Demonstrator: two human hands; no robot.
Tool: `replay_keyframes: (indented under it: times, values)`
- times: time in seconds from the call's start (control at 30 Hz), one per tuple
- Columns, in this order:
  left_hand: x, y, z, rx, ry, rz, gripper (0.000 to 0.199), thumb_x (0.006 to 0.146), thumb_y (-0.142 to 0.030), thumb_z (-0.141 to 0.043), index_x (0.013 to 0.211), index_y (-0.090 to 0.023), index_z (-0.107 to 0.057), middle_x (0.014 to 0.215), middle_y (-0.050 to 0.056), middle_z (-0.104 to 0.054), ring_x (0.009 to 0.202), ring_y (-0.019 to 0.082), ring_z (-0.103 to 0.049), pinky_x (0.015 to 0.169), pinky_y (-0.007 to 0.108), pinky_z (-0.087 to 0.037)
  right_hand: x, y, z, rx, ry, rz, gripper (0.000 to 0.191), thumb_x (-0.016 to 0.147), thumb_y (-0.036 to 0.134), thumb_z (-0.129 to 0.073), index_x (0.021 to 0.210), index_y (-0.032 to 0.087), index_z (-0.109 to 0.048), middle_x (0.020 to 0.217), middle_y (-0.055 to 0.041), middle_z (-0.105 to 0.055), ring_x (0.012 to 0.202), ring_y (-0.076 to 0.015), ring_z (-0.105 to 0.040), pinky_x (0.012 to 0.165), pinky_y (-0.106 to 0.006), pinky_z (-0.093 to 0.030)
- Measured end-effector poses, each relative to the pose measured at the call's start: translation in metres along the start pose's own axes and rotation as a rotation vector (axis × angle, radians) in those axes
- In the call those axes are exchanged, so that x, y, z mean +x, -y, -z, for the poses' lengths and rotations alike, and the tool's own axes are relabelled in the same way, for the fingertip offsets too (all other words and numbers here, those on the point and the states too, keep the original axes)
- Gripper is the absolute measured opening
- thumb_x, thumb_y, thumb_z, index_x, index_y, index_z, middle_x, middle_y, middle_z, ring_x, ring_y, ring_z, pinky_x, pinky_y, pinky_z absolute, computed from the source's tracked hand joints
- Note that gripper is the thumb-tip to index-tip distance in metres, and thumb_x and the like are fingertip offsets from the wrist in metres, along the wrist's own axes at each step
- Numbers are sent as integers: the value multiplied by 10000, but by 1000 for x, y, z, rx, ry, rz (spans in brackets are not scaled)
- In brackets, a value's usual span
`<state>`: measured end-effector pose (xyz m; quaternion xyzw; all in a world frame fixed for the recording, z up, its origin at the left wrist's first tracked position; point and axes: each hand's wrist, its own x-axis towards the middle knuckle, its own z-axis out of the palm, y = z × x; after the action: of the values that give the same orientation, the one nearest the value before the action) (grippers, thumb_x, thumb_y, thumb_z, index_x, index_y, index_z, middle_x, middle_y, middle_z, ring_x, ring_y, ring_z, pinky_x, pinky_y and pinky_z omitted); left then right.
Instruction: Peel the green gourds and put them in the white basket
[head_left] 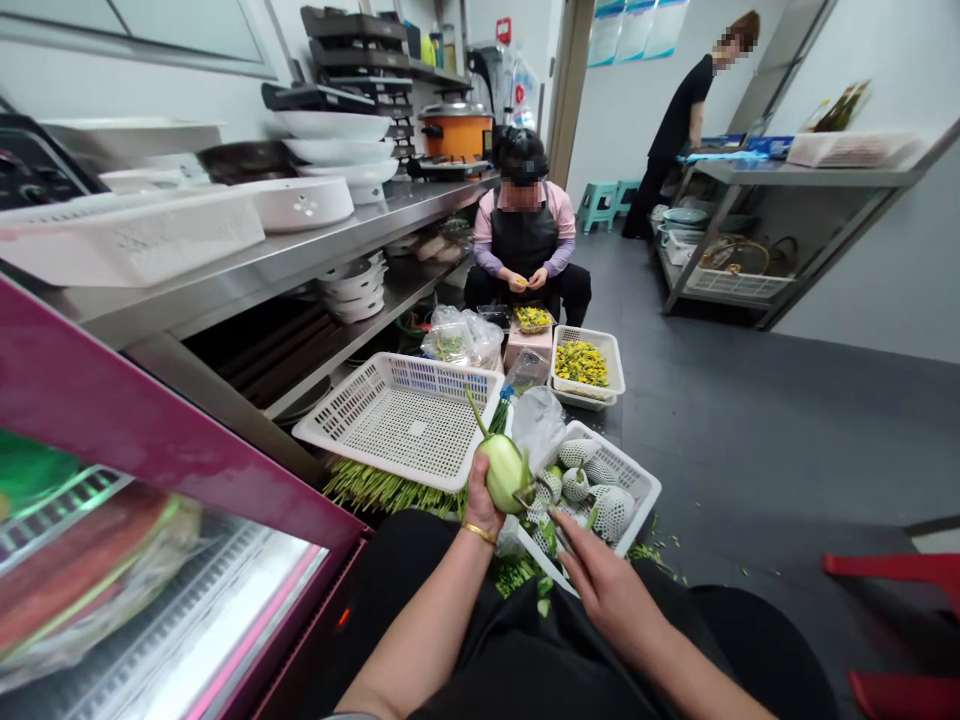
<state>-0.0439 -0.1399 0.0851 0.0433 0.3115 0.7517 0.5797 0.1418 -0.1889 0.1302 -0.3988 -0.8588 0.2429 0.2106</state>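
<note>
My left hand (481,498) is wrapped round a pale green gourd (504,472) with a long stem that points up and left. My right hand (604,575) grips a peeler (538,490) whose head is at the gourd's lower right side. Green strips hang by the blade, and a peel piece (544,606) shows just above my dark apron. Beneath the gourd, a white basket (646,492) holds several round items in white foam nets (613,510), along with green peelings. A clear plastic bag (536,425) lies at this basket's far left corner.
A white perforated basket (416,430) rests over long green stalks (390,490). Ahead, a seated person (525,225) handles yellow flowers beside a basket of them (581,363). Steel shelving (322,235) and a lit display case (187,500) flank my left; a red stool (892,568) stands right.
</note>
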Motion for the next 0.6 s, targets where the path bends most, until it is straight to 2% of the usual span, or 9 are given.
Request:
replay_keyframes:
  times: [0.1, 0.17, 0.23, 0.3, 0.37, 0.47, 0.6]
  values:
    - [3, -4, -4, -83, -87, 16, 508, 656, -562, -635, 972, -165, -623, 855, 76, -666, 823, 229, -633, 766, 366, -496, -44, -23, -6, -39, 196, -80, 423, 860, 247, -402, 1265, 242, -526, 941, -79, -711, 772, -202, -693, 683, -274, -551]
    - [1, -7, -9, -131, -86, 27, 539, 652, -624, -606, 952, -176, -625, 841, 73, -664, 807, 230, -632, 775, 398, -497, -52, -34, 5, -42, 288, -130, 408, 847, 252, -415, 1227, 231, -563, 955, -83, -716, 804, -211, -695, 709, -279, -549]
    - [-2, -8, -12, -152, -88, 48, 537, 645, -629, -612, 947, -185, -622, 840, 70, -661, 786, 234, -631, 777, 438, -497, -41, -36, 22, -19, 251, -145, 400, 853, 279, -413, 1214, 214, -571, 1064, -98, -692, 933, -227, -668, 800, -314, -532]
    - [-5, -6, -12, -143, -125, 76, 479, 640, -556, -657, 941, -185, -615, 819, 62, -658, 753, 229, -630, 766, 453, -499, -18, -29, 36, -1, 125, -113, 404, 868, 301, -401, 1231, 208, -551, 1172, -103, -642, 1048, -235, -617, 882, -351, -498]
    - [-5, -1, -10, -116, -182, 80, 414, 630, -459, -691, 922, -176, -609, 782, 52, -654, 717, 216, -628, 743, 426, -508, 5, -15, 40, -22, 24, -51, 414, 880, 298, -386, 1259, 202, -522, 1177, -113, -634, 1038, -240, -619, 874, -369, -502]
    - [-2, 3, -6, -76, -231, 19, 383, 612, -386, -705, 912, -169, -607, 773, 48, -657, 687, 199, -626, 701, 368, -514, 19, 1, 24, -104, 14, 15, 432, 891, 272, -368, 1297, 184, -486, 1014, -126, -679, 854, -239, -671, 745, -358, -544]
    - [3, -7, -4, -73, -248, -64, 400, 601, -348, -711, 949, -188, -595, 804, 29, -660, 707, 190, -632, 722, 357, -511, -13, -10, -5, -183, 138, -29, 448, 885, 224, -344, 1311, 180, -476, 904, -113, -692, 707, -219, -688, 627, -312, -551]
